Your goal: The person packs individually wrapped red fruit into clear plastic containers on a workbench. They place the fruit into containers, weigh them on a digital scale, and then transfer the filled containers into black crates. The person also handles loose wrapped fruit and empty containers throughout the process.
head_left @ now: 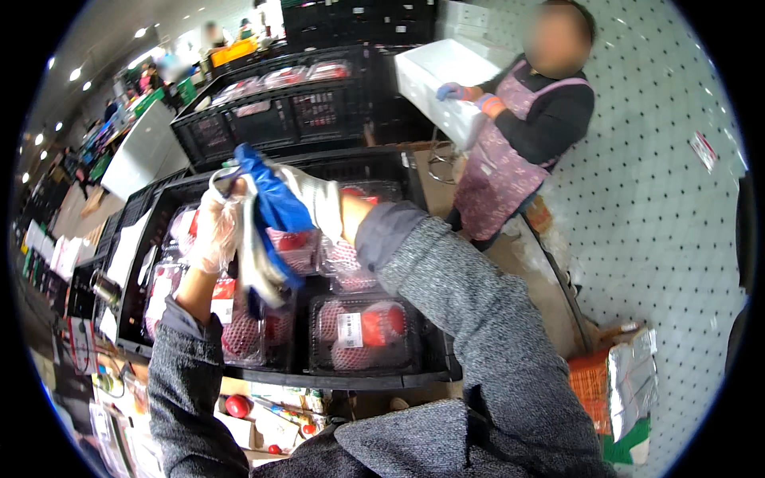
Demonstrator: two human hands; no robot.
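Note:
My left hand (215, 229), in a thin clear plastic glove, closes on a white-and-blue work glove (260, 267) that hangs limp and blurred from it. My right hand (296, 196) wears a white knit work glove with a blue coating and is close beside the left. Its fingers overlap the hanging glove, so their grip is unclear. Below both hands is a black crate (374, 381) holding clear plastic boxes of red fruit in pink foam nets. One labelled fruit box (364, 334) lies at the crate's near right; others are partly behind my hands.
Beyond is another black crate (263, 111) with packed fruit boxes. A co-worker in a pink apron (498, 187) stands at the right, hands on a white foam box (450, 80). An orange-and-silver package (610, 386) is at lower right. Loose red fruit (237, 406) lies below the crate.

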